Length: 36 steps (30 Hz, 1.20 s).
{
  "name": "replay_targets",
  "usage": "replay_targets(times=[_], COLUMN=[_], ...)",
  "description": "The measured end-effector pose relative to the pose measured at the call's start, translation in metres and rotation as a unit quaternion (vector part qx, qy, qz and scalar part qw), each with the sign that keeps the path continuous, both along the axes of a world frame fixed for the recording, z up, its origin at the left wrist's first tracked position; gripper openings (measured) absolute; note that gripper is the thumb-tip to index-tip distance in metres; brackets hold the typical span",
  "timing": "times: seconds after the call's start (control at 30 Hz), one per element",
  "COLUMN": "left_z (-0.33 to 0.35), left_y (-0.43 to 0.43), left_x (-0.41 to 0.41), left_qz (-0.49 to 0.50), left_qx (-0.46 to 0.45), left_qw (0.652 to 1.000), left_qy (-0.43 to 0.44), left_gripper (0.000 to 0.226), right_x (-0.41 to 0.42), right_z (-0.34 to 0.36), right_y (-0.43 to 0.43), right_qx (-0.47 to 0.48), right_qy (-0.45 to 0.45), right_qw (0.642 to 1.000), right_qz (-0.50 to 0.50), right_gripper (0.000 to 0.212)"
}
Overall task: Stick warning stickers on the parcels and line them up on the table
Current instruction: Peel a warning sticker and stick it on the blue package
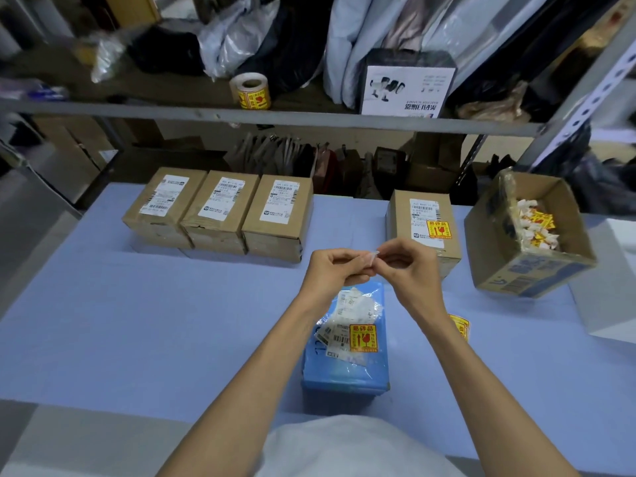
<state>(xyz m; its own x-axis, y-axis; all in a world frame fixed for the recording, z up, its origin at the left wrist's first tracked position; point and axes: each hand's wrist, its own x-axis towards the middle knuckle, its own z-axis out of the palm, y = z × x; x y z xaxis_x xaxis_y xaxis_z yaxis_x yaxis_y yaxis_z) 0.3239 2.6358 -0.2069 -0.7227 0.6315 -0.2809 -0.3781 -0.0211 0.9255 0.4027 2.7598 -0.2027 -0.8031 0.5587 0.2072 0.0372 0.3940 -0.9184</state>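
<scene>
Parcel (344, 373) in blue lengthwise front-to-back, left hand (332, 270) and right hand (407, 266) pinching scrap (372, 259)

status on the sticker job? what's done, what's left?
Done: the right brown box and the blue parcel each carry a yellow warning sticker. In hand: the left hand and right hand pinch a pale slip between them. Left: the three brown boxes in the left row show no yellow sticker; the blue parcel sits apart from any row.
</scene>
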Motion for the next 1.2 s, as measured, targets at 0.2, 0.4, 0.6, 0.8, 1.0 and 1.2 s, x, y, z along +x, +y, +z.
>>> replay_targets(times=[0.2, 0.4, 0.6, 0.8, 1.0, 1.2], left_z=[0.003, 0.002, 0.004, 0.006, 0.013, 0.013], left_y=[0.001, 0.007, 0.010, 0.030, 0.074, 0.133], left_x=[0.005, 0.003, 0.001, 0.006, 0.010, 0.037], left_qz=[0.074, 0.084, 0.021, 0.016, -0.057, -0.107], left_qx=[0.018, -0.015, -0.012, -0.048, -0.122, -0.110], left_qw=[0.997, 0.996, 0.999, 0.994, 0.957, 0.937], left_qy=[-0.028, 0.017, 0.036, 0.098, 0.259, 0.315], left_gripper=[0.021, 0.006, 0.012, 0.010, 0.002, 0.004], right_x=[0.002, 0.002, 0.010, 0.017, 0.038, 0.063], right_z=[0.003, 0.002, 0.003, 0.004, 0.007, 0.012], right_y=[-0.007, -0.010, 0.002, 0.013, 0.045, 0.086], right_qx=[-0.025, 0.048, 0.130, 0.065, 0.067, 0.101], right_qy=[0.013, -0.009, -0.046, -0.035, -0.060, -0.077], right_qw=[0.999, 0.999, 0.990, 0.997, 0.991, 0.974], right_qz=[-0.023, -0.024, -0.018, -0.036, -0.101, -0.187], right_gripper=[0.009, 0.013, 0.018, 0.016, 0.010, 0.008])
